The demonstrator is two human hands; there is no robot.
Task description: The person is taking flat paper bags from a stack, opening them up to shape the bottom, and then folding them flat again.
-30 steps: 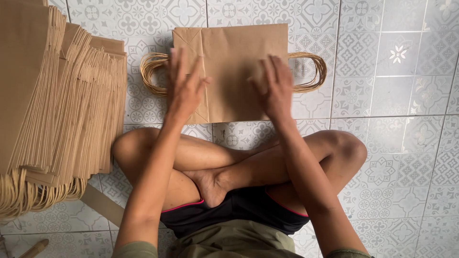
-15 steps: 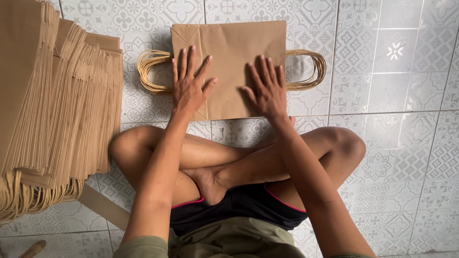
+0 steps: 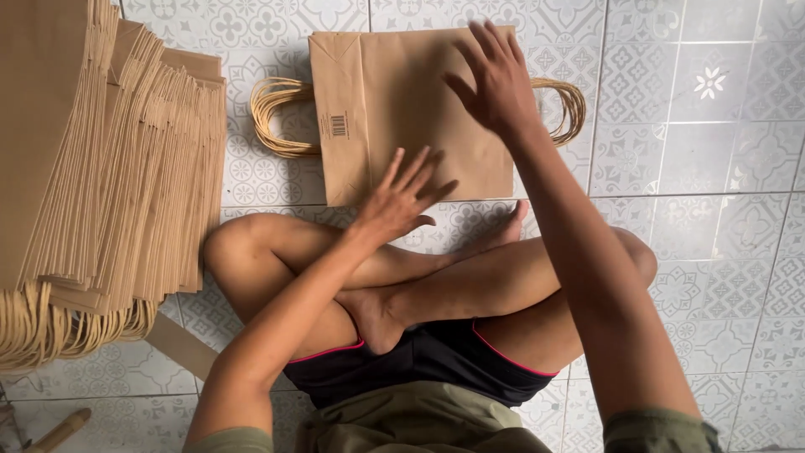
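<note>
A flat brown paper bag (image 3: 394, 101) lies on the tiled floor in front of my crossed legs, with twisted paper handles (image 3: 272, 113) sticking out at its left and right ends. My left hand (image 3: 402, 197) hovers with fingers spread over the bag's near edge. Over the bag's far right part, my right hand (image 3: 495, 80) is also spread open. Neither hand holds anything.
A big leaning stack of the same flat paper bags (image 3: 101, 168) fills the left side, handles hanging toward me. A flat cardboard strip (image 3: 180, 344) pokes out under the stack. A wooden stick end (image 3: 59, 432) lies at the bottom left. Patterned floor tiles (image 3: 713, 168) extend to the right.
Both hands were pressed flat on the bag; now my left hand has drawn back toward its near edge and my right hand has lifted and moved to the far right.
</note>
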